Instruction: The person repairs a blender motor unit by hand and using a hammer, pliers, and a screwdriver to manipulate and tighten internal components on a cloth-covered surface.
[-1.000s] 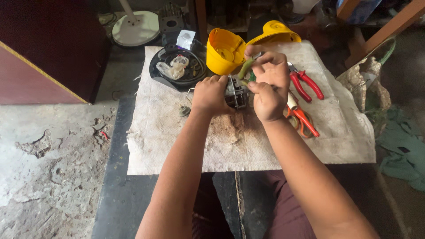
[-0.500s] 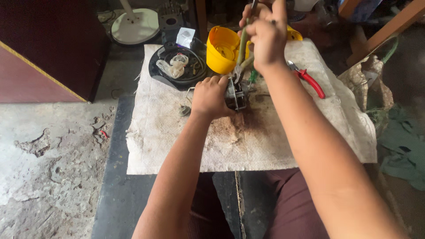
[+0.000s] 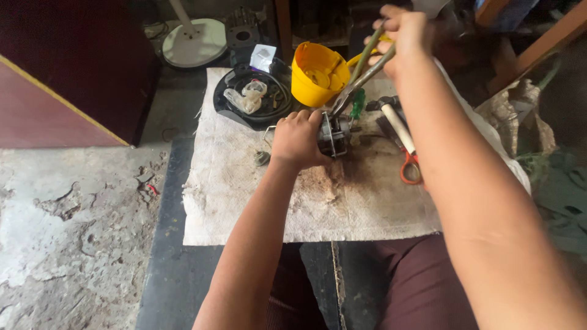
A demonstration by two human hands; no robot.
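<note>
A stained white cloth (image 3: 257, 201) is spread beneath both hands. A yellow plastic housing (image 3: 315, 76) is positioned beyond the left hand (image 3: 298, 139), just left of the right hand (image 3: 405, 33). A black round cover (image 3: 251, 98) is located up and left of the left hand. The small electric motor (image 3: 333, 134) is gripped by the closed left hand and rests on the cloth. Pliers (image 3: 361, 76) are clamped in the raised right hand, with the tips set against the motor's top. Orange-handled scissors (image 3: 408, 165) are placed below the right hand.
</note>
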